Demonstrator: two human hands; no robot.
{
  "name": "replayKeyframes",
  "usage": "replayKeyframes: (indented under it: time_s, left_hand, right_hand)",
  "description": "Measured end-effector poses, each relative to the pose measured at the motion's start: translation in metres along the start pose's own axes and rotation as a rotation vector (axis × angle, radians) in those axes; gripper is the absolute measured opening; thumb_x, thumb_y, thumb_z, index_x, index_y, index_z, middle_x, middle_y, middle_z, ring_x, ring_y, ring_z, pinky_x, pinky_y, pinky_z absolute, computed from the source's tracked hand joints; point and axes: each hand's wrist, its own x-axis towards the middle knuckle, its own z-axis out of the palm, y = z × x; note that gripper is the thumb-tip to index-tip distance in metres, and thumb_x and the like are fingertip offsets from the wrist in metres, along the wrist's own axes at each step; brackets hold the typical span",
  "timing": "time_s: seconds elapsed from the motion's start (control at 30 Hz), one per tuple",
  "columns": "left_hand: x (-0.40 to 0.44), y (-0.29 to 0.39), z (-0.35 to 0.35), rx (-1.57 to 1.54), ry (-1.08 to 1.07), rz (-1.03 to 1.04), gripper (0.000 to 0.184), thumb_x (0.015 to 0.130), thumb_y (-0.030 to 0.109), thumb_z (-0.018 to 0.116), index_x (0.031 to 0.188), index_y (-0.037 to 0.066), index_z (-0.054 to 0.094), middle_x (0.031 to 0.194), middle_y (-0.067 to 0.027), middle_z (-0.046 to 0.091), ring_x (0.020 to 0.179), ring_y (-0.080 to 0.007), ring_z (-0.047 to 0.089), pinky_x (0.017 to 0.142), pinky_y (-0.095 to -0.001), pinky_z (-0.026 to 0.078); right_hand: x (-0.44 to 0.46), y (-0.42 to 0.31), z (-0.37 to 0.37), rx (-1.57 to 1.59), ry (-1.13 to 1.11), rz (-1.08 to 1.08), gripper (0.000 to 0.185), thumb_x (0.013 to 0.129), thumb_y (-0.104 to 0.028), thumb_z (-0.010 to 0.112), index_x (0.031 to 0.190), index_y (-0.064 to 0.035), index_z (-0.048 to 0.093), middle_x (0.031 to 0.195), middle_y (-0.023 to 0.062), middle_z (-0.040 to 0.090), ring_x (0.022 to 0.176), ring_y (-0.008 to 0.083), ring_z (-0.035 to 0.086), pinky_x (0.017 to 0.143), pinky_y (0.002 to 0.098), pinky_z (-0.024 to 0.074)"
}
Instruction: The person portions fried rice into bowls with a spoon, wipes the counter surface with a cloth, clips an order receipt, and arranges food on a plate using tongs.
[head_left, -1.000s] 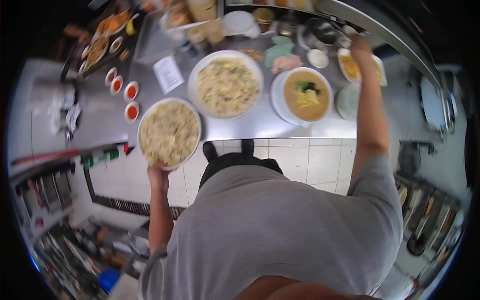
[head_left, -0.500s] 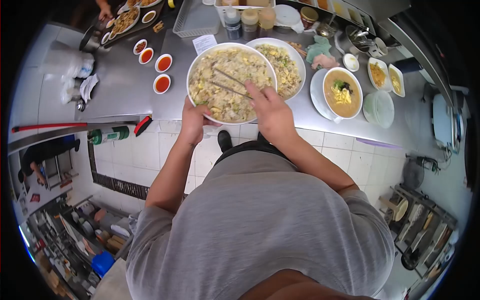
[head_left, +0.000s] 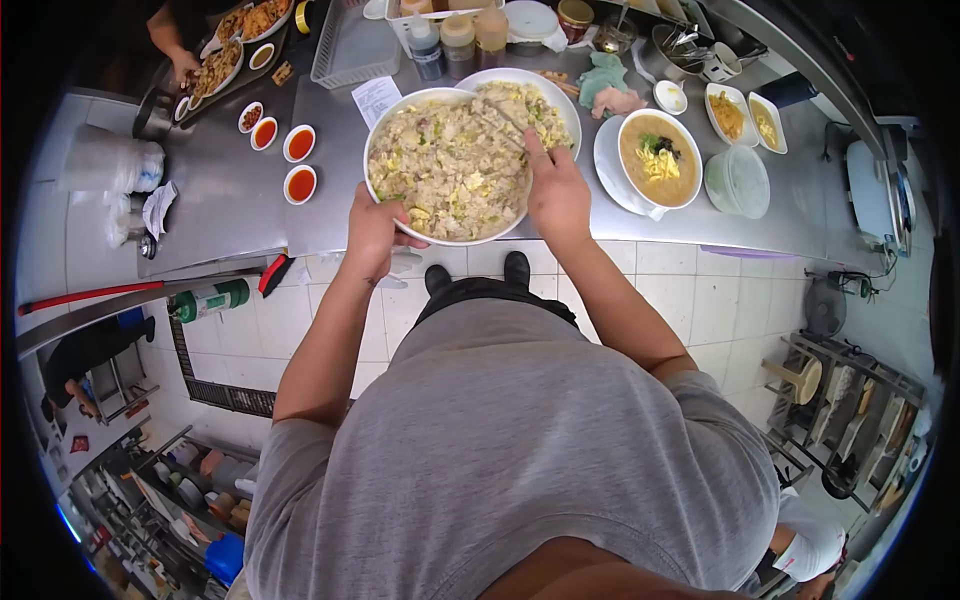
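My left hand [head_left: 374, 232] grips the lower left rim of a large white bowl [head_left: 372, 190] heaped with fried rice [head_left: 448, 165], thumb over the edge. Pinched in my right hand [head_left: 558, 195] is a pair of thin metal tongs [head_left: 508, 122], pointing up and left. Their tips reach over fried rice [head_left: 535, 105] on a white plate [head_left: 570, 108], which sits behind and partly under the bowl. Whether the tips touch that rice I cannot tell. The near side of the bowl overhangs the counter's front edge.
Right of the plate stands a bowl of soup [head_left: 658, 172] on a saucer, beside a stack of round lidded tubs [head_left: 738, 182]. Several small sauce cups [head_left: 300, 184] lie left. Squeeze bottles [head_left: 458, 42] and a grey basket [head_left: 345, 50] stand behind. Another person's hand [head_left: 184, 66] is at a food tray.
My right hand has swung the tongs from over the bowl rightward to the plate behind it. My left hand still holds the bowl. The whole view has shifted slightly.
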Motion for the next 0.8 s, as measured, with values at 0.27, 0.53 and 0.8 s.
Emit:
replayKeyframes:
  time_s: [0.27, 0.53, 0.8]
  left_hand:
    - [-0.004, -0.002, -0.004, -0.008, 0.038, 0.005, 0.058, 0.067, 0.0, 0.045, 0.122, -0.004, 0.03, 0.105, -0.0248, 0.055, 0.068, -0.0324, 0.065, 0.048, -0.0365, 0.06]
    - [0.002, -0.012, -0.004, -0.059, 0.031, 0.032, 0.064, 0.065, 0.0, 0.044, 0.127, -0.004, 0.028, 0.109, -0.0254, 0.054, 0.071, -0.0334, 0.066, 0.047, -0.0366, 0.059]
    - [0.019, -0.051, -0.01, -0.166, 0.008, 0.117, 0.067, 0.065, -0.002, 0.043, 0.131, 0.003, 0.029, 0.114, -0.0221, 0.052, 0.075, -0.0323, 0.065, 0.048, -0.0382, 0.059]
  right_hand:
    - [0.019, 0.045, 0.002, 0.159, 0.107, 0.136, 0.042, 0.085, -0.01, 0.054, 0.128, -0.0144, 0.055, 0.089, 0.0138, 0.057, 0.072, 0.0324, 0.058, 0.064, 0.0417, 0.0482]
    - [0.018, 0.047, 0.003, 0.199, 0.014, 0.076, 0.039, 0.088, -0.012, 0.053, 0.127, -0.0152, 0.055, 0.09, 0.0188, 0.06, 0.079, 0.0349, 0.06, 0.069, 0.0416, 0.0482]
    - [0.021, 0.01, -0.004, 0.299, -0.11, -0.024, 0.031, 0.09, -0.014, 0.053, 0.12, -0.0089, 0.058, 0.097, 0.0204, 0.062, 0.083, 0.0381, 0.06, 0.072, 0.0421, 0.0484]
